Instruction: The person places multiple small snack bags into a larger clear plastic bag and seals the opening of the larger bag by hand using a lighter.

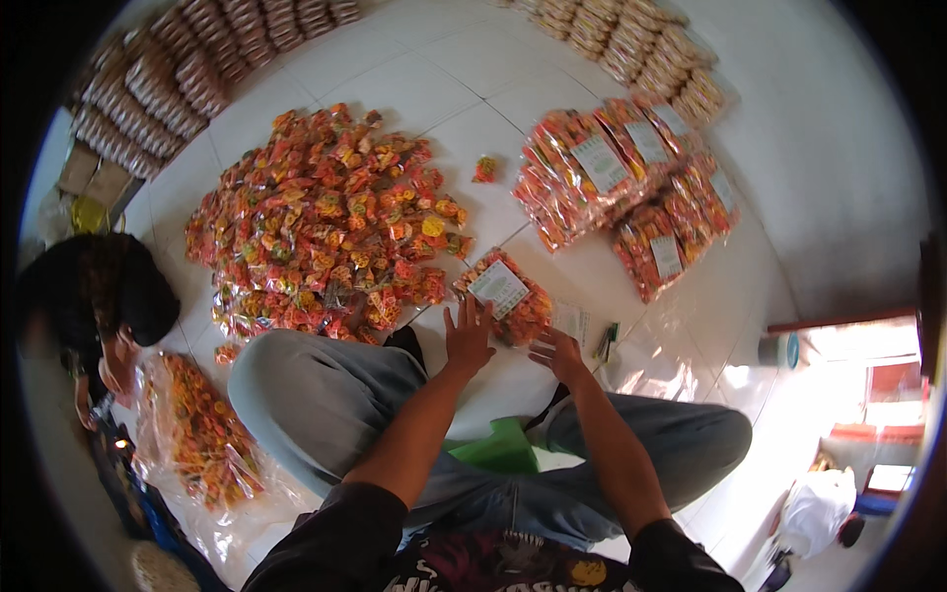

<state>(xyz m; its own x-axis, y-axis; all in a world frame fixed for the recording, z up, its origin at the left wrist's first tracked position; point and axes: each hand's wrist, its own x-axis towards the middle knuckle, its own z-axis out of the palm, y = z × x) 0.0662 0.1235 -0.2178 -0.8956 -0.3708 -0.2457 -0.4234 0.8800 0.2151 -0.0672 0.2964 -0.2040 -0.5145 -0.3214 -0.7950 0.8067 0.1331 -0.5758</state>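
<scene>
On the tiled floor before me lies a clear plastic pack of orange and red snacks [527, 317], with a printed label card [499, 288] inside its upper face. My left hand [468, 339] is at the pack's lower left edge, fingers spread. At its lower right side is my right hand [560, 353], fingers apart and slightly curled; whether either hand touches the plastic is hard to tell. To the right of the pack lie a few loose label cards [571, 320] and a dark stapler-like tool [608, 342].
A large heap of small snack bags [325, 222] spreads at left, one small bag [484, 169] apart. Labelled packs [570, 166] are stacked at upper right. Clear plastic sheets [658, 370] lie right. A bulk snack bag [207, 436] is beside a crouching person [96, 296].
</scene>
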